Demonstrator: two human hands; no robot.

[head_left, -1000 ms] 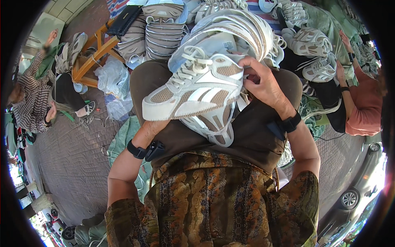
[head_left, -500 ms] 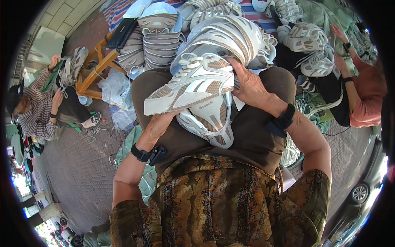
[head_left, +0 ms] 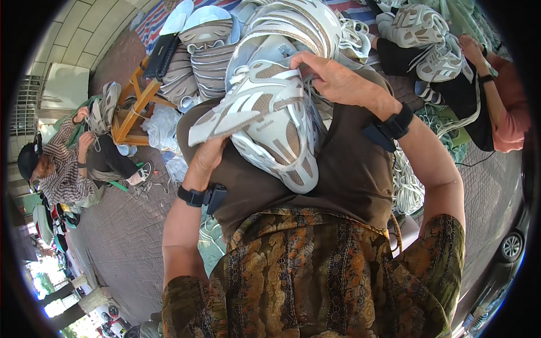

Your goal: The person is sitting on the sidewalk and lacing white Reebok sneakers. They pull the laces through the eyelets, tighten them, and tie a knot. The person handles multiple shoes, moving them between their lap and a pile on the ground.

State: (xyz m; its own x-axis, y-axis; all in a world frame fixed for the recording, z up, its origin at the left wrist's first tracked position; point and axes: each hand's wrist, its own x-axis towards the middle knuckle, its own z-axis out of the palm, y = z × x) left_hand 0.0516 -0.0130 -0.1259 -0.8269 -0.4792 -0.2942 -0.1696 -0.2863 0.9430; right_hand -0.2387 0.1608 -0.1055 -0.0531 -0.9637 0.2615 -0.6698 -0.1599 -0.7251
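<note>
Brick-paved ground (head_left: 121, 236) carrying a heap of white-and-beige sneakers (head_left: 293, 22) on a striped sheet (head_left: 152, 28). A wooden stool (head_left: 132, 104), crumpled plastic bags (head_left: 160, 127) and coils of white laces (head_left: 406, 188) also lie on it.

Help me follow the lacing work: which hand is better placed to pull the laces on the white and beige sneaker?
Probably the right hand: its fingers rest on top of the sneaker by the laces, while the left hand is underneath, supporting the sole, so freeing it would likely drop the shoe.
</note>
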